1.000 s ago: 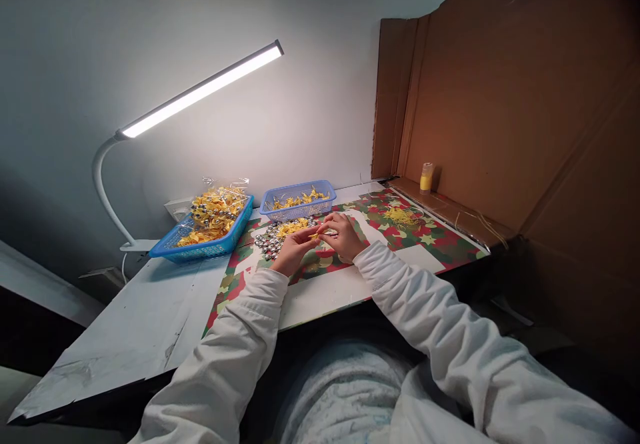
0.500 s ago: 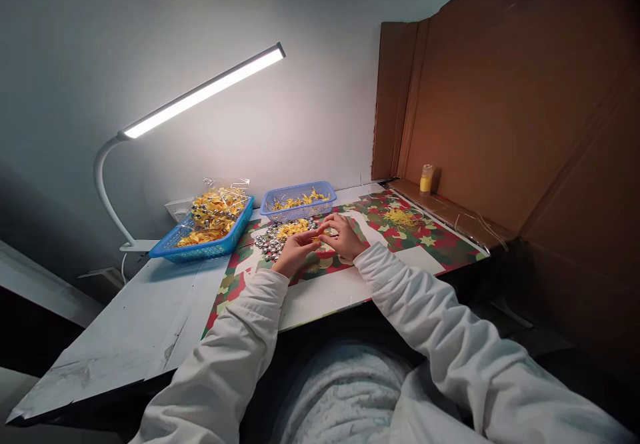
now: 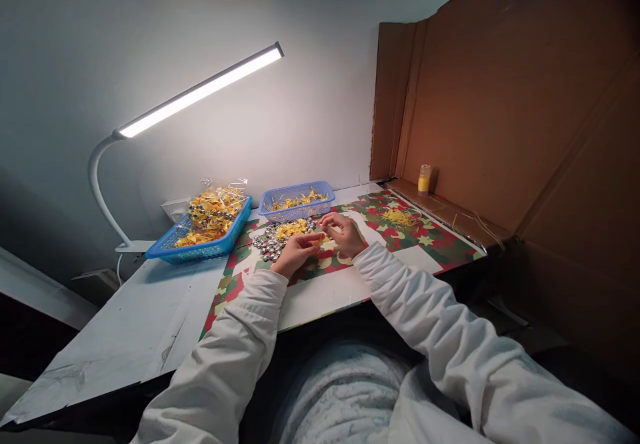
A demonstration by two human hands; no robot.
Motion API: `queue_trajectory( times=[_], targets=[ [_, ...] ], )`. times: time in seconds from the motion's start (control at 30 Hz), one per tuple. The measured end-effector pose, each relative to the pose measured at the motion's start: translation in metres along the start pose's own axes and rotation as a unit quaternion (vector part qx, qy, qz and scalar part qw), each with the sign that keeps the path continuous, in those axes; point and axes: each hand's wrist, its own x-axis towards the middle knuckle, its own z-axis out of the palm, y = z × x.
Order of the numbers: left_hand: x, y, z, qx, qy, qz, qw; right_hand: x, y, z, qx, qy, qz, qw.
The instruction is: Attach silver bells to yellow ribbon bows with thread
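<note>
My left hand (image 3: 296,253) is closed in a pinch over the patterned sheet (image 3: 325,269), holding something small and yellowish that I cannot make out. Close beside it, my right hand (image 3: 342,233) pinches with thumb and index finger; whatever is between them is too small to name. The fingertips of both hands nearly meet. Just behind and left of my hands lie a heap of shiny silver beads (image 3: 270,247) and a little pile of yellow pieces (image 3: 294,229), partly on top of the beads.
A blue basket (image 3: 225,247) heaped with yellow pieces and a clear bag stands left; a lilac-blue basket (image 3: 295,213) is behind. Yellow strands (image 3: 399,217) lie right, near a small yellow bottle (image 3: 424,181). A lamp (image 3: 200,91) hangs above; a cardboard wall (image 3: 500,111) bounds the right.
The fingertips of my two hands have drawn slightly apart, the right hand's fingers lifting and curling. The camera view has shifted a little; the baskets and piles look unchanged.
</note>
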Motion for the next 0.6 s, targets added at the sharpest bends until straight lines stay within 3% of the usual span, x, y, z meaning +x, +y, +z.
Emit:
queue_trajectory(
  times=[0.13,0.6],
  targets=[
    [0.0011,-0.0032,-0.0024,0.068,-0.005,-0.039,0.997,0.0024,0.0012,-0.0027,0.061,0.064,0.069,0.994],
    [0.0039,-0.0033,-0.0013,0.165,-0.061,-0.045,0.983,0.0037,0.0064,-0.0003,0.131,0.021,0.121,0.984]
  ],
)
